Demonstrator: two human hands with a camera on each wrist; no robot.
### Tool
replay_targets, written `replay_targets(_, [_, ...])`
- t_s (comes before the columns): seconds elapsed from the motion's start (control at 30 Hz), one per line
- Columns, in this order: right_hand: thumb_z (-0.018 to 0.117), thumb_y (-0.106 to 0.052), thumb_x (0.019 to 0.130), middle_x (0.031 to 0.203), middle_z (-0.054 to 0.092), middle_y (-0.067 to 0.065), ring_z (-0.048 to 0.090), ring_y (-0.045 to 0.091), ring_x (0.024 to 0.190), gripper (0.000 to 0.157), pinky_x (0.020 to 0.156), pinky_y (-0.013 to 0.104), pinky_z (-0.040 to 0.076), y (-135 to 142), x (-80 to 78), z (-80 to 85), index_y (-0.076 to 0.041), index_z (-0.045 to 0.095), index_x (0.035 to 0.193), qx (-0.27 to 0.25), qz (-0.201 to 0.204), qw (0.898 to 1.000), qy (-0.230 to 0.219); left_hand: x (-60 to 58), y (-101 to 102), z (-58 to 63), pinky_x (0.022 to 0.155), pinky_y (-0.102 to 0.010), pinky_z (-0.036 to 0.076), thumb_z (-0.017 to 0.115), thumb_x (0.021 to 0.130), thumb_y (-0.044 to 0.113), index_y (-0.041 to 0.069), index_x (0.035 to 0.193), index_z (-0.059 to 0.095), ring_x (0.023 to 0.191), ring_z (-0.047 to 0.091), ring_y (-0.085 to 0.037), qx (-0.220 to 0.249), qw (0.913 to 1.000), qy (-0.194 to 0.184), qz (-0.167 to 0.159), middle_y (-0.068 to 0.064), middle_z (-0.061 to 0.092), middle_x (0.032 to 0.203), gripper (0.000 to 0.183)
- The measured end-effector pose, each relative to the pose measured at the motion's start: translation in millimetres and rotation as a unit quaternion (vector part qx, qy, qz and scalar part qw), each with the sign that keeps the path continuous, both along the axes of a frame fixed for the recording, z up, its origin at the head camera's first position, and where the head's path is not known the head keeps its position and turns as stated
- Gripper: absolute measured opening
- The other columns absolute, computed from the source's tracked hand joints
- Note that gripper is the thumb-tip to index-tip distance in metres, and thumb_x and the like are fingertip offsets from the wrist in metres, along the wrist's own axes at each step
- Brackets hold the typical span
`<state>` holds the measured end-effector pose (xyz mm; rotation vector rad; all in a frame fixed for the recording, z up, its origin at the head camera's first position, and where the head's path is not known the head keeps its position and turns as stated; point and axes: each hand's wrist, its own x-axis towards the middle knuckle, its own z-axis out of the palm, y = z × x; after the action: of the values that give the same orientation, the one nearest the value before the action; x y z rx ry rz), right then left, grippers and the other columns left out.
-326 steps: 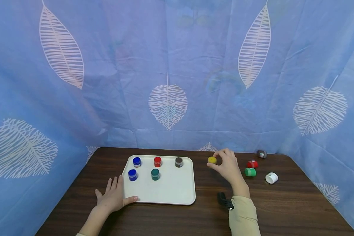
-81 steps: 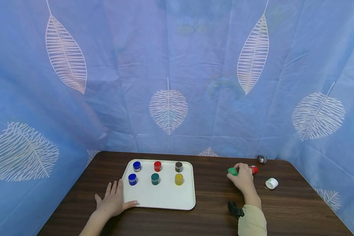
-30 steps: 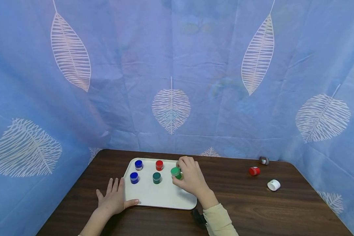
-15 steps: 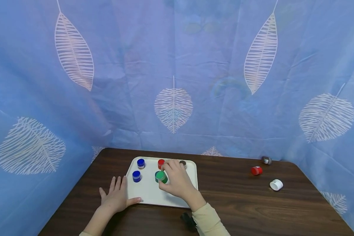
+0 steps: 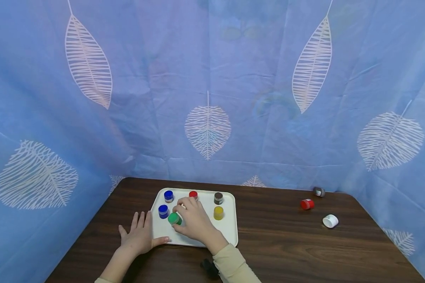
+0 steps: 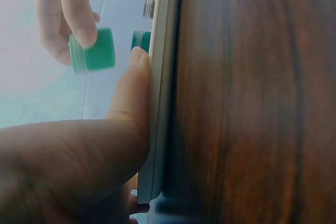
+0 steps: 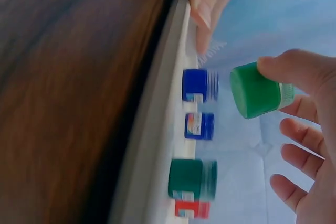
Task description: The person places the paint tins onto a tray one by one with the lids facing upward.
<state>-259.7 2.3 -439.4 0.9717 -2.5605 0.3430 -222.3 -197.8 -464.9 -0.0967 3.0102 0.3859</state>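
Observation:
Between thumb and fingers, my right hand pinches a green paint jar over the left part of the white tray. The right wrist view shows the jar clear of the tray. My left hand lies at the tray's front left corner, fingers straight and thumb on the rim. Standing on the tray are two blue jars, a red jar, a dark brown jar and a yellow jar. A dark green jar, hidden by my right hand in the head view, stands there too.
On the brown table, right of the tray, lie a red jar, a dark jar and a white jar. A blue leaf-patterned cloth hangs behind the table. A black device sits at my right wrist.
The yellow jar went from my right hand onto the tray. My right hand then took the green jar from the right side and carried it left across the tray. My left hand stayed put.

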Motion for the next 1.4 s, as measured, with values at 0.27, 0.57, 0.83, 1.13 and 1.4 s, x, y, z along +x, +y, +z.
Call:
replay_targets(0.27, [0.075, -0.047, 0.082, 0.117, 0.056, -0.005, 0.048, 0.013, 0.109, 0.036, 0.094, 0.033, 0.046, -19, 1.9, -6.9, -0.028, 0.069, 0.112, 0.015, 0.001, 0.999, -0.037, 1.4, -1, 1.3, 0.101, -0.084, 0.004, 0.057, 0.068, 0.085, -0.005, 0.152, 0.02, 0.146, 0.01, -0.051, 0.005, 1.0, -0.005, -0.004, -0.034, 0.02, 0.156, 0.129])
replay_targets(0.57, [0.077, -0.044, 0.082, 0.114, 0.054, -0.006, 0.047, 0.012, 0.104, 0.034, 0.083, 0.024, 0.043, -34, 4.4, -15.9, -0.029, 0.07, 0.112, 0.014, -0.001, 0.998, -0.053, 2.0, -2, -1.1, 0.101, -0.084, 0.004, 0.058, 0.067, 0.085, -0.004, 0.153, 0.019, 0.146, 0.011, -0.052, 0.009, 1.0, -0.001, -0.003, -0.034, 0.021, 0.155, 0.13])
replay_targets(0.83, [0.078, -0.043, 0.08, 0.111, 0.054, -0.004, 0.046, 0.012, 0.098, 0.032, 0.075, 0.023, 0.041, -44, 4.9, -19.6, -0.03, 0.07, 0.108, 0.007, -0.018, 0.998, -0.067, 1.6, -2, -2.5, 0.1, -0.085, 0.002, 0.061, 0.068, 0.083, -0.004, 0.153, 0.02, 0.146, 0.01, -0.052, 0.011, 0.9999, 0.0, -0.002, -0.035, 0.02, 0.155, 0.128])
replay_targets(1.13, [0.079, -0.04, 0.08, 0.109, 0.055, -0.002, 0.044, 0.012, 0.094, 0.029, 0.074, 0.024, 0.042, -51, 5.4, -16.3, -0.029, 0.072, 0.106, 0.001, -0.044, 0.995, -0.09, 1.7, -2, -1.9, 0.1, -0.085, 0.002, 0.059, 0.066, 0.084, -0.003, 0.153, 0.02, 0.146, 0.01, -0.052, 0.011, 0.9999, -0.001, -0.003, -0.035, 0.02, 0.155, 0.13])
replay_targets(1.4, [0.079, -0.044, 0.079, 0.112, 0.056, -0.002, 0.045, 0.013, 0.097, 0.033, 0.076, 0.028, 0.045, -60, 5.4, -12.8, -0.032, 0.071, 0.109, 0.027, -0.069, 0.992, -0.104, 0.2, -3, -3.5, 0.1, -0.085, 0.002, 0.061, 0.068, 0.083, -0.002, 0.153, 0.019, 0.146, 0.009, -0.052, 0.009, 0.9999, -0.005, -0.003, -0.034, 0.019, 0.156, 0.127])
